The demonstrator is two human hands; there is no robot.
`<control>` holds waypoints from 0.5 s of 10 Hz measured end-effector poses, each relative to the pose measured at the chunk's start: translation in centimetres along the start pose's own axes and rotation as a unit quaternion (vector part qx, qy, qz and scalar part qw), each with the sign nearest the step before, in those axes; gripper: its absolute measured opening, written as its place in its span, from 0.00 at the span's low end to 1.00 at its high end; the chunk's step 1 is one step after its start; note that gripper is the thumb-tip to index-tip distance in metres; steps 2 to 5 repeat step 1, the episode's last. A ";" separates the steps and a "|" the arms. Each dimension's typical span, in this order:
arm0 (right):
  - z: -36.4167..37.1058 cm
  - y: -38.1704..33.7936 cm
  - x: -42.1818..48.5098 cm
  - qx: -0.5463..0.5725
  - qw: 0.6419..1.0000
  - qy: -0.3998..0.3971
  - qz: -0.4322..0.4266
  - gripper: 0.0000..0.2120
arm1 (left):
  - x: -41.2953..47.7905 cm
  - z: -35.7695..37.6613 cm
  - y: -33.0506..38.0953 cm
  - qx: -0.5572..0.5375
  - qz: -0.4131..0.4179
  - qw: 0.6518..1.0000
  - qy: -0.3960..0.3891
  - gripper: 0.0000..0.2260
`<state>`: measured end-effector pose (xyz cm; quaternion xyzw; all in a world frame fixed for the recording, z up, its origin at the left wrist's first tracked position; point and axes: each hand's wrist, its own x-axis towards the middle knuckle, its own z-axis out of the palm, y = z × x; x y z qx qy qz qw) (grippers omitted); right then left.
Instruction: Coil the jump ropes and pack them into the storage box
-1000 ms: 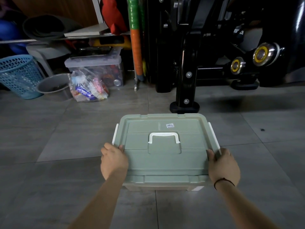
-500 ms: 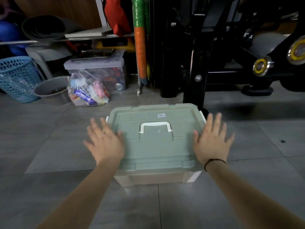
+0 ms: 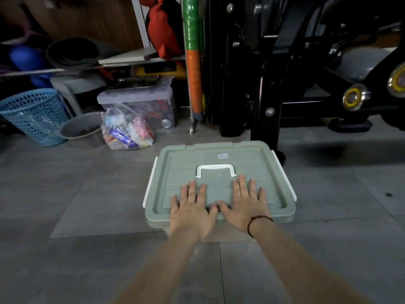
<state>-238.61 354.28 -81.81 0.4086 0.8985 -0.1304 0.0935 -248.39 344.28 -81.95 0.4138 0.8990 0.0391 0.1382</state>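
Head view: the storage box (image 3: 219, 154) sits on the grey tiled floor (image 3: 87, 194) at the centre of the frame, its pale green lid (image 3: 252, 163) shut on top. A white handle (image 3: 215, 168) lies flat in the lid's middle recess, with a small sticker (image 3: 223, 156) just above it and a white latch (image 3: 150, 183) along the lid's left edge.

The left hand (image 3: 190, 207) lies palm down on the near part of the lid, its fingers (image 3: 192, 189) straight, spread and flat on the plastic, holding nothing. The right hand (image 3: 245, 202) lies beside it in the same way, fingers (image 3: 242, 185) straight and flat on the lid, their tips just below the handle. The two thumbs nearly meet. A dark band (image 3: 254, 222) circles the right wrist.

At the left of the frame stand a blue basket (image 3: 35, 115), a grey bowl (image 3: 82, 128), a filled plastic bag (image 3: 127, 132) and a clear bin (image 3: 140, 104). An orange and green pole (image 3: 194, 62) stands upright at upper centre, and a black exercise machine (image 3: 274, 73) fills the upper right.
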 end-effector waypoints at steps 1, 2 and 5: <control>-2.4 1.3 -0.5 0.195 0.980 -0.024 -0.029 0.35 | 0.2 -2.6 -0.6 -0.072 0.008 0.995 -0.071 0.31; -2.4 1.3 -0.5 0.195 0.980 -0.024 -0.029 0.35 | 0.2 -2.6 -0.6 -0.072 0.008 0.995 -0.071 0.31; -2.4 1.3 -0.5 0.195 0.980 -0.024 -0.029 0.35 | 0.2 -2.6 -0.6 -0.072 0.008 0.995 -0.071 0.31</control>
